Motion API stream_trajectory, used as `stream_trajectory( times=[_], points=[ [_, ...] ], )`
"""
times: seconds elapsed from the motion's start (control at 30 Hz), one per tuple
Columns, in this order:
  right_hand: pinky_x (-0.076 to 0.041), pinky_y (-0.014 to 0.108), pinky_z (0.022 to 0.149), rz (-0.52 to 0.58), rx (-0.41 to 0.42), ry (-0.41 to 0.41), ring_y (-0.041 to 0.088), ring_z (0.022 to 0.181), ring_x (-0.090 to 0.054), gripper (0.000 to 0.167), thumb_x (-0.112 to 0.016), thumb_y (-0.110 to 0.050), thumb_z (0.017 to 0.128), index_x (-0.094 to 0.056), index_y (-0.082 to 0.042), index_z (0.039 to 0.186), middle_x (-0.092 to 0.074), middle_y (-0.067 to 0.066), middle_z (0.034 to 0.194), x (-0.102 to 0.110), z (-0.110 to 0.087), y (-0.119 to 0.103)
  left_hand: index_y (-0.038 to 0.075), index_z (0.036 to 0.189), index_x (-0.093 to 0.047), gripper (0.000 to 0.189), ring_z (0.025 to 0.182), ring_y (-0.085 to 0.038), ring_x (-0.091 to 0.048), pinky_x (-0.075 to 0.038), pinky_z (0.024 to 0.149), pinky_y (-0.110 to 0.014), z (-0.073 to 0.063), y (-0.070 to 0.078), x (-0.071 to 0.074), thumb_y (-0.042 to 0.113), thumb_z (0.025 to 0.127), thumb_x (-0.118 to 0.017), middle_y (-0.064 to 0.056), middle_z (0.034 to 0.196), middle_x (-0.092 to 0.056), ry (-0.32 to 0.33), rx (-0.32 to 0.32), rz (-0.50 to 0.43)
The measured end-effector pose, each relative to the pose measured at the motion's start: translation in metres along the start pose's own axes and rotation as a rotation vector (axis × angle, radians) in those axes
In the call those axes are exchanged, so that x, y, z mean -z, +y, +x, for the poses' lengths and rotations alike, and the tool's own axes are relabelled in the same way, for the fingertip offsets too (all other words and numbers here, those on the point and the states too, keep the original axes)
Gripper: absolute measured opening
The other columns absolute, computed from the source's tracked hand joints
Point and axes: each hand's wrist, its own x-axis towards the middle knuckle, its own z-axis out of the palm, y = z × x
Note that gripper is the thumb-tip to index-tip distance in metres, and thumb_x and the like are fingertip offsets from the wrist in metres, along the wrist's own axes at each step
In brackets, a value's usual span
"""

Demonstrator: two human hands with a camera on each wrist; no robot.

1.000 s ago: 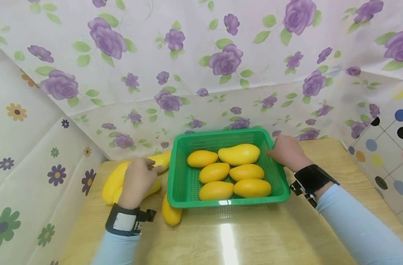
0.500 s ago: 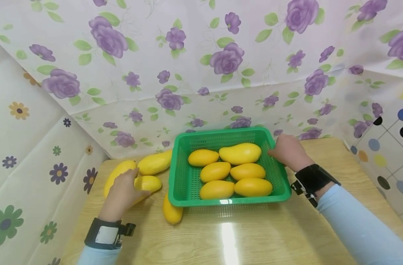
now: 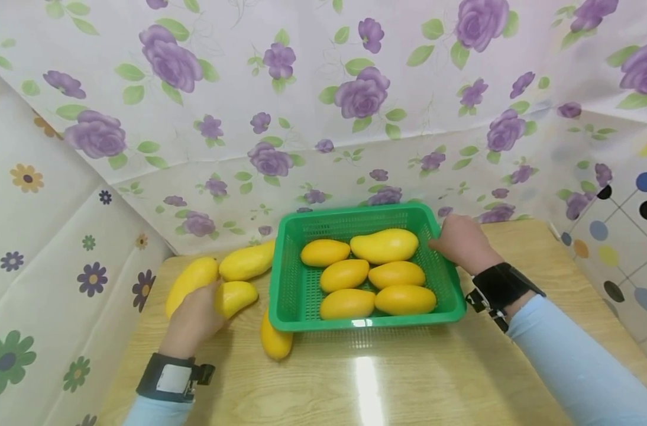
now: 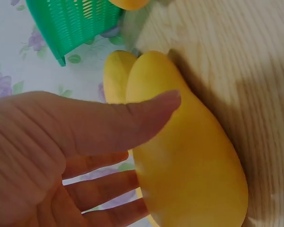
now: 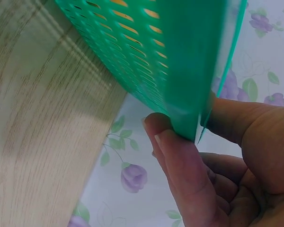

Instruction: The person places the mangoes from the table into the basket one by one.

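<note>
Wooden table (image 3: 435, 373), yellow fruit (image 3: 236, 297) in left grip (image 3: 194, 320), apparently between thumb (image 4: 144, 118) and fingers (image 4: 106, 187).

Held mango (image 3: 236, 297) partly hidden by left grip (image 3: 193, 320), lower mango (image 3: 277, 342) by green basket (image 3: 323, 325), sleeves (image 3: 573, 352) cut off

A pale blue sleeve (image 3: 158, 412) at lower left meets a black wrist strap (image 3: 149, 376) with a white rectangular patch (image 3: 172, 378) and a small black block (image 3: 203, 374). At lower right, a matching blue sleeve (image 3: 573, 355) meets another black band (image 3: 503, 287) carrying a dark clip (image 3: 478, 300) with silvery metal parts.
</note>
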Motion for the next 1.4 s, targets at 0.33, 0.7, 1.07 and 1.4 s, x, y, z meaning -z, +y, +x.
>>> stream_trajectory(
  times=[0.33,0.7,1.07,1.4],
  points=[
    [-0.043,0.026,0.043,-0.002,0.005,0.01,0.017,0.042,-0.053,0.037,-0.065,-0.025,0.084,-0.048,-0.01,0.055,-0.047,0.001,0.046,-0.001,0.0,-0.001,-0.002,0.11,-0.057,0.063,0.077,-0.028,-0.049,-0.043,0.064,-0.039,-0.004,-0.002,0.001,0.017,0.057,-0.085,-0.017,0.09,-0.056,-0.028,0.028,0.035],
    [-0.04,0.025,0.043,-0.006,0.008,0.025,0.017,0.043,-0.049,0.036,-0.065,-0.022,0.082,-0.046,-0.01,0.054,-0.042,0.0,0.047,0.0,-0.002,-0.004,-0.003,0.123,-0.05,0.086,0.076,-0.027,-0.057,-0.046,0.059,-0.042,-0.01,-0.001,0.004,0.043,0.058,-0.083,-0.02,0.095,-0.064,-0.08,0.152,0.046],
    [-0.038,0.025,0.043,-0.014,0.008,0.046,0.017,0.045,-0.046,0.034,-0.066,-0.022,0.081,-0.047,-0.009,0.056,-0.041,0.001,0.05,-0.001,-0.002,-0.002,-0.002,0.112,-0.052,0.064,0.06,-0.024,-0.051,-0.034,0.044,-0.03,-0.018,0.034,0.038,0.038,0.069,-0.076,-0.015,0.078,-0.058,0.285,0.106,-0.02],
    [-0.037,0.025,0.043,-0.014,0.014,0.063,0.017,0.045,-0.044,0.034,-0.066,-0.021,0.08,-0.045,-0.01,0.056,-0.035,-0.001,0.051,-0.001,-0.001,0.0,0.01,0.139,-0.04,0.084,0.088,-0.034,-0.062,-0.047,0.064,-0.044,-0.021,0.116,0.064,0.05,0.073,-0.072,-0.017,0.114,-0.063,0.494,0.003,-0.113]
  ],
)
